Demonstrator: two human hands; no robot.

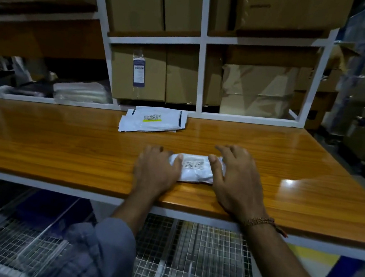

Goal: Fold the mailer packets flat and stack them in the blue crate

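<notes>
A folded white mailer packet (194, 168) with a printed label lies on the wooden table (61, 142) near its front edge. My left hand (156, 169) covers the packet's left end, thumb laid across its top. My right hand (234, 179) holds the right end, thumb on top and fingers spread over the far side. A small stack of flat white mailer packets (153, 121) with a barcode label and a yellow strip sits at the back of the table. A blue shape (341, 275) shows low at the right; whether it is the crate I cannot tell.
White shelving (199, 76) packed with cardboard boxes rises behind the table. Clear plastic bags (79, 91) lie on the shelf at back left. Wire mesh baskets (197, 255) sit below the table's front edge. Wrapped boxes stand at the far right.
</notes>
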